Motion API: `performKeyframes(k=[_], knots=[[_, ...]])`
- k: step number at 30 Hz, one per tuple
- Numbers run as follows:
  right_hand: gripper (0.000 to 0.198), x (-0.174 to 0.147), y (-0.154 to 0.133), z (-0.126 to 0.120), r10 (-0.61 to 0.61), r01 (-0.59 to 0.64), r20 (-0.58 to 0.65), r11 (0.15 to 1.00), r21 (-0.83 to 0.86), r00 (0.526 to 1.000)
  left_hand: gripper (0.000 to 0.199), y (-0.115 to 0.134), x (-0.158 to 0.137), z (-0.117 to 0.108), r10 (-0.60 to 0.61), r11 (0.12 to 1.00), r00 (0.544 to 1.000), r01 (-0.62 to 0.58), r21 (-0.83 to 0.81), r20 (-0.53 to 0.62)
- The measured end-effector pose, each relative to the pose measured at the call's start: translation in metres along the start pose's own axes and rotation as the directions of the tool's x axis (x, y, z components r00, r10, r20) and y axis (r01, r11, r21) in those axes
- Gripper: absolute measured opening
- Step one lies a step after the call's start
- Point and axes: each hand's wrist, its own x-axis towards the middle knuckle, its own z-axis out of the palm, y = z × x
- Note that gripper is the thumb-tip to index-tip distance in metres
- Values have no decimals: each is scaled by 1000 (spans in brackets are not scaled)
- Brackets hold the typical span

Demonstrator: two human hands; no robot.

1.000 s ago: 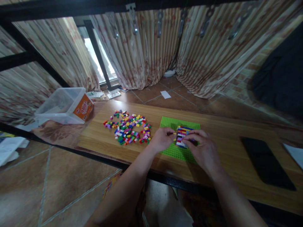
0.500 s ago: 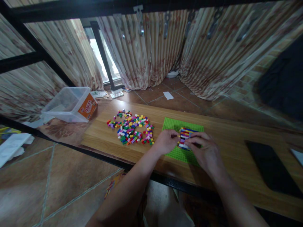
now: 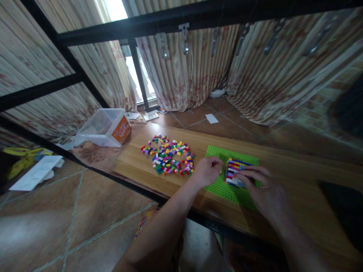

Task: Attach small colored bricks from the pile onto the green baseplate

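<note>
A block built of rows of colourful toy bricks (image 3: pixel 233 174) stands on a green studded baseplate (image 3: pixel 217 190). My right hand (image 3: pixel 265 190) reaches over the block's right side, its thumb and fingers closed on it. Left of the block, my left hand (image 3: pixel 207 172) hovers over the baseplate, fingertips drawn together and apart from the block. A small spot of yellow shows just below those fingertips; whether they grip a brick is too small to tell. Further left, a pile of loose toy bricks (image 3: pixel 170 156) in many colours is spread over the wooden tabletop (image 3: pixel 133 162).
A clear plastic box (image 3: pixel 102 130) with an orange label stands beyond the table's left end. Toward the right lies a dark flat slab (image 3: pixel 340 207). A black metal bar (image 3: pixel 159 28) with hanging clips crosses above, before striped curtains (image 3: pixel 181 83).
My left hand has drawn away from the brick block, leaving a gap. My right hand stays at the block. The whole view has shifted, so everything appears further right.
</note>
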Motion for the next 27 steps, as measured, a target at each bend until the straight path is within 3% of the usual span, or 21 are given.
performKeyframes(k=[5, 7, 9, 13, 16, 19, 27], knots=[[32, 2, -6, -1, 4, -5, -48, 1000, -31, 999, 21, 6, 1, -25, -237, 924, 964, 186, -335, -117], [33, 2, -6, -1, 2, -4, -45, 999, -35, 999, 24, 7, 2, -39, -268, 886, 949, 176, -428, -164], [32, 1, -6, 0, 10, -11, -37, 1000, -27, 999, 26, 3, 4, -56, -256, 901, 938, 144, -409, -234], [33, 1, -5, 2, 35, -37, -27, 998, -41, 999, 11, -14, 10, -92, -142, 988, 875, 157, -7, -463], [33, 1, -5, 3, 26, -28, -35, 999, -40, 999, 21, -24, 11, -109, -72, 935, 844, 242, 258, -531], [30, 1, -5, 3, 7, -7, -23, 1000, -23, 1000, 32, -24, 11, -111, -31, 850, 872, 280, 446, -488], [28, 0, -5, 3, 6, -6, -3, 1000, 5, 1000, 34, -20, 14, -91, 94, 683, 940, 178, 709, -327]])
